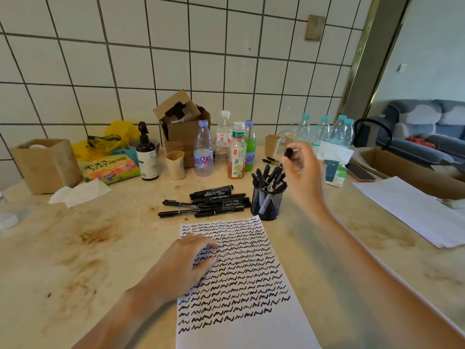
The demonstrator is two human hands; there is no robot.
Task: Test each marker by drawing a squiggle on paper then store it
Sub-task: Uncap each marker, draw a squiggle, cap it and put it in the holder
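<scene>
A white sheet of paper [249,285] covered with rows of black squiggles lies in front of me. My left hand [186,260] rests flat on its upper left part. My right hand [303,175] holds a black marker [288,153] upright above the black mesh pen cup [266,202], which stands at the paper's top right corner and holds several markers. A pile of several black markers [214,201] lies on the table just left of the cup.
Behind the markers stand several bottles [203,149], a dark pump bottle [146,154], paper cups [175,164] and an open cardboard box [182,124]. A tissue [80,192] and brown bag [45,165] sit left. Loose sheets [415,210], a phone [359,171] and water bottles are right.
</scene>
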